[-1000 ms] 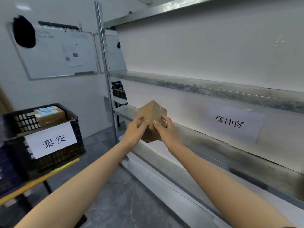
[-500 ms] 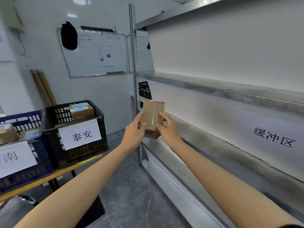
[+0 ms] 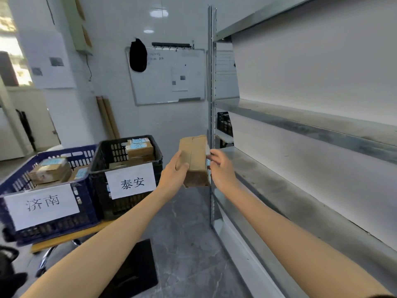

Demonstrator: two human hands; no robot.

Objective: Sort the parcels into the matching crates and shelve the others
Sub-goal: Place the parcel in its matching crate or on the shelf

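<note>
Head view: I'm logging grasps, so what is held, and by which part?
A brown cardboard parcel, held between both hands: the left hand grips its left side, the right hand holds its right edge.

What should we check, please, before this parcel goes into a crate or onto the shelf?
1. Grip: left hand and right hand both hold the parcel, clear of any surface: ok.
2. Parcel's label readable: only a blue sliver shows at its right edge: cannot tell.
3. Crate signs legible: black crate reads 泰安, blue crate reads 济南: ok.
4. Room in the black crate: parcels stacked above the rim at the back: cannot tell.
5. Shelf beside the right hand is bare: ok.
</note>
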